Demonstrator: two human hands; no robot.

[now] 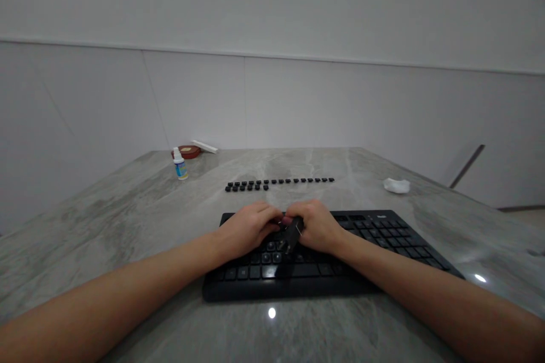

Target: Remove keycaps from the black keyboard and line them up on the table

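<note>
A black keyboard (238, 290) lies on the table, and both hands are over its middle. Several keys are off, leaving bare key sockets (271, 257). My right hand (315, 226) is closed around a dark keycap puller (293, 232), whose lower end points down toward the keys near me. Close beside it, my left hand (249, 228) has its fingers bent together over the upper keys. Its fingertips nearly meet those of my right hand; what they pinch, if anything, is hidden. Behind the keyboard, small black keycaps (281, 181) lie in two rows, the nearer one shorter.
At the back left stands a small white spray bottle (180, 167) with a blue label. Behind it are a reddish-brown case (189, 152) and a white flat strip (205, 146). A crumpled white tissue (397, 186) lies right of the keycaps. A pale wall (272, 102) borders the marbled table (162, 227).
</note>
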